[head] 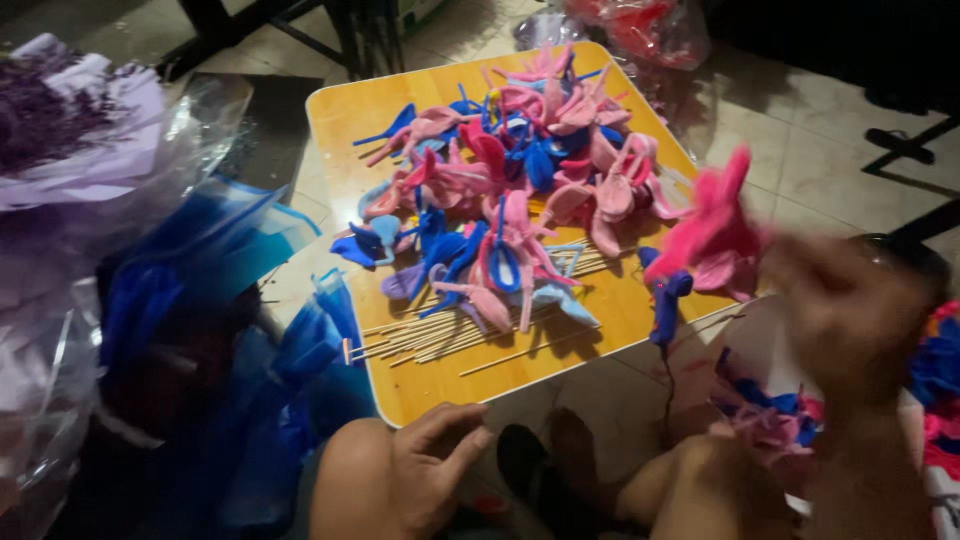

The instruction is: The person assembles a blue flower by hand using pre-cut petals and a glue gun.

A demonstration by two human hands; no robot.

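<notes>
Both hands sit at the near edge of the scene. The left hand [425,470] rests on the person's knee with its fingers loosely spread and nothing in it, just short of the near rim of a low yellow table [340,110]. The right hand [850,310] is raised at the far right and badly blurred; it seems to hold up a bright pink flower [715,225], but how the fingers close on it cannot be told. Just left of that hand, a blue glue gun [668,300] stands at the table's edge with its cord hanging down. Beyond the left hand lies a bundle of thin wooden sticks [440,335], and past them a heap of pink and blue flowers [520,180] covers the middle of the table. Left of the left hand, on the floor, lie blue wrapping sheets [200,270] and a purple bouquet [70,120]. Below the right hand sits a small pile of pink and blue scraps [770,415].
</notes>
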